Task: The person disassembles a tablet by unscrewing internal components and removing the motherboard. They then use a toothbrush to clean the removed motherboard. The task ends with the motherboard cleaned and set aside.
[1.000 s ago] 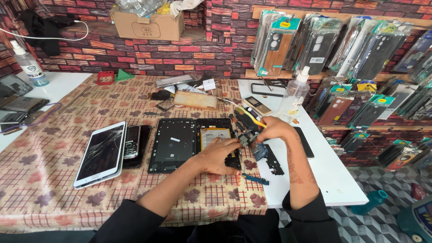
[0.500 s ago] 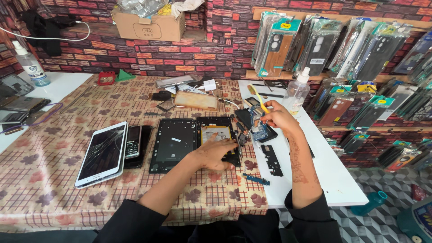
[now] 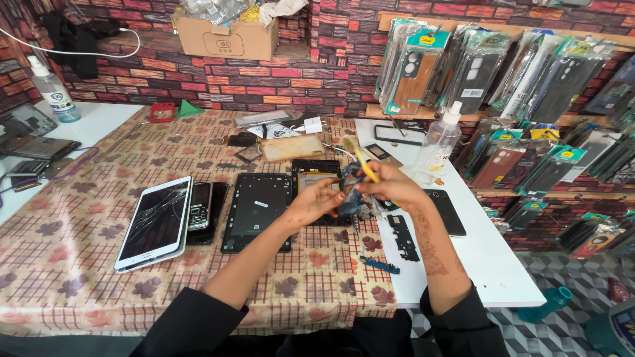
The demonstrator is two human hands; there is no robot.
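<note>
Left hand having risen off the tablet — both hands are gripping a small part, right hand also pinching a yellow-handled tool — prying calling for steadiness.

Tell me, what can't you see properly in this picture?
- Head view: the small dark part between the hands is blurred and half covered by the left hand.
- The tip of the yellow tool in the right hand is smeared by motion.
- The opened tablet is partly hidden behind both hands.
- The blue object is cut off by the right edge.
</note>
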